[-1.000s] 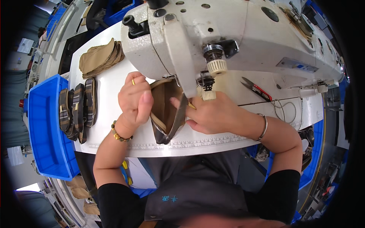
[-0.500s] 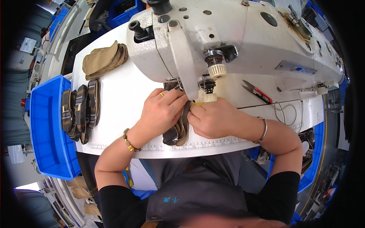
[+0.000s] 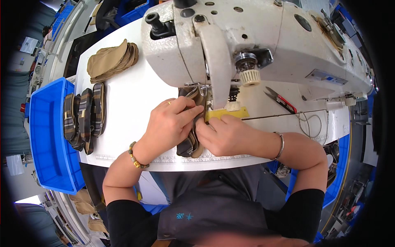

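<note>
Under the presser area of a white sewing machine [image 3: 255, 45] lies a dark plaid zippered pouch [image 3: 186, 147] with a tan fabric layer along one side. My left hand [image 3: 172, 122] rests on the pouch, its fingers closed on the zipper edge. From the other side my right hand [image 3: 225, 135] pinches the same edge, its fingertips almost meeting the left ones. Both hands partly cover the pouch, and the fingertips' exact hold is hidden. Behind my right fingers a yellow strip [image 3: 227, 113] lies on the machine bed.
A stack of tan fabric pieces [image 3: 109, 61] lies at the far left of the white table [image 3: 127, 119]. Several plaid pouches [image 3: 85, 117] stand by a blue bin [image 3: 53, 164]. Red-and-black thread snips [image 3: 284, 101] and a loose cord [image 3: 310, 125] lie at right.
My right hand has drawn slightly toward me and left along the pouch edge, uncovering more of the yellow strip. The machine sits farther right in the view.
</note>
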Demonstrator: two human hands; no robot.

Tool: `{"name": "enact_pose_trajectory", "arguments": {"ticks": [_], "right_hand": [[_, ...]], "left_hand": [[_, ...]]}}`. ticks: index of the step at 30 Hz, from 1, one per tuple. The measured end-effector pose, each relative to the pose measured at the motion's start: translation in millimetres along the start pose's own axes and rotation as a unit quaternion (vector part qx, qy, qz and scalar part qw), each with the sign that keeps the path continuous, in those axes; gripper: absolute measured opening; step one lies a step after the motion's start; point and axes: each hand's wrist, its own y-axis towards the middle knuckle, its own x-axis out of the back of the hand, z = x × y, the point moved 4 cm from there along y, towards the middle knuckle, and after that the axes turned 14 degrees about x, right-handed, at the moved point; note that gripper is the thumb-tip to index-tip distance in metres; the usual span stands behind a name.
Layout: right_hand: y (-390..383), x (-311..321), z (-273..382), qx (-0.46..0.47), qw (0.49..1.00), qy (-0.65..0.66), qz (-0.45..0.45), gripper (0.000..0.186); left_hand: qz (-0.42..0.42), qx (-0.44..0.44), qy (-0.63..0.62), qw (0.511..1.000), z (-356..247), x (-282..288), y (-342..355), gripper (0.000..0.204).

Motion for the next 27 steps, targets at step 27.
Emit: {"name": "enact_pose_trajectory", "arguments": {"ticks": [27], "right_hand": [[-7.7, 4.2, 10.5, -0.040, 0.997, -0.016, 0.065, 0.024]], "left_hand": [[-0.003, -0.013, 0.105, 0.994, -18.4, -8.2, -0.9, 0.029]]}}
